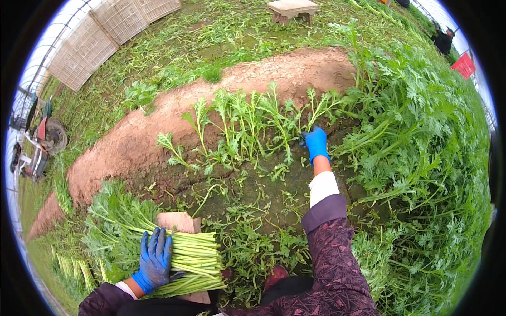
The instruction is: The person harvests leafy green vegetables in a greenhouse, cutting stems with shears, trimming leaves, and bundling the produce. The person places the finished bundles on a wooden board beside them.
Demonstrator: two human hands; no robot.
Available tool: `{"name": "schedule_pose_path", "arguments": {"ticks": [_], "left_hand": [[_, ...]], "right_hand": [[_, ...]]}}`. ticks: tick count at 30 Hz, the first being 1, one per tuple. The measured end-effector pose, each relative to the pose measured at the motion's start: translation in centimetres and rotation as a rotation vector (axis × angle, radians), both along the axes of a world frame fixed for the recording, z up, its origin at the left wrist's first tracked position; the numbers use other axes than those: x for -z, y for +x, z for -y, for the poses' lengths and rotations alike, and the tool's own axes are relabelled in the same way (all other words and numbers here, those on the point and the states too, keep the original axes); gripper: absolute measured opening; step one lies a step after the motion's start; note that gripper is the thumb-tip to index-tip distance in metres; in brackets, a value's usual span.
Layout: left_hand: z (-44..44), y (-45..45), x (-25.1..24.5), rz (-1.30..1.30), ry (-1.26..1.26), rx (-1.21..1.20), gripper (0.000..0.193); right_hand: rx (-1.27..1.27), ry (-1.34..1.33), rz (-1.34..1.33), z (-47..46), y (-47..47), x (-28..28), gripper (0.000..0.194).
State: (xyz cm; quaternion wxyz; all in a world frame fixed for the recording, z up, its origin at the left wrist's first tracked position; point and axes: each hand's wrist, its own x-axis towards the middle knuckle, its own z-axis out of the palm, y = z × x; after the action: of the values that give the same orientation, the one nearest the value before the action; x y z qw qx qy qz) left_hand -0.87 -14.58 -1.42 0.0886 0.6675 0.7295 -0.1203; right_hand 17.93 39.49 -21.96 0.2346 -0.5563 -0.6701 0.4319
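Observation:
My left hand point(155, 258), in a soiled blue glove, lies across a thick bunch of leafy green stalks point(195, 256) and holds it down. The cut ends point right and the feathery leaves point(114, 229) spread left. Beneath the bunch, parts of a pale wooden block or stool point(180, 222) show. My right hand point(315, 143), also blue-gloved, reaches forward and closes around the base of a green plant point(318, 110) at the soil. Its fingertips are partly hidden, and whether they hold a tool cannot be told. Several similar plants point(245, 122) stand left of it.
Dense greens point(415, 138) fill the right side. A bare earth ridge point(130, 138) curves behind the row. Tied bunches point(81, 272) lie at lower left. Farther off are plastic crates point(106, 35), a low stool point(292, 8), a wheeled vehicle point(41, 138) and a person point(442, 40).

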Motion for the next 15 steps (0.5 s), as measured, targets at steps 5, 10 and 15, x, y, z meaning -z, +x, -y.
{"name": "schedule_pose_path", "arguments": {"ticks": [5,10,15], "left_hand": [[0.0,-0.2,0.4,-0.008,0.027,0.021,0.095],[-0.1,0.0,0.2,-0.01,-0.003,0.014,0.098],[0.0,0.1,0.2,-0.004,-0.009,-0.006,0.098]], "right_hand": [[-0.106,0.542,0.658,-0.1,0.9,0.1,0.027],[0.026,0.381,0.139,0.7,-0.1,0.5,0.024],[0.057,-0.152,-0.117,2.6,1.2,-1.2,0.017]]}}
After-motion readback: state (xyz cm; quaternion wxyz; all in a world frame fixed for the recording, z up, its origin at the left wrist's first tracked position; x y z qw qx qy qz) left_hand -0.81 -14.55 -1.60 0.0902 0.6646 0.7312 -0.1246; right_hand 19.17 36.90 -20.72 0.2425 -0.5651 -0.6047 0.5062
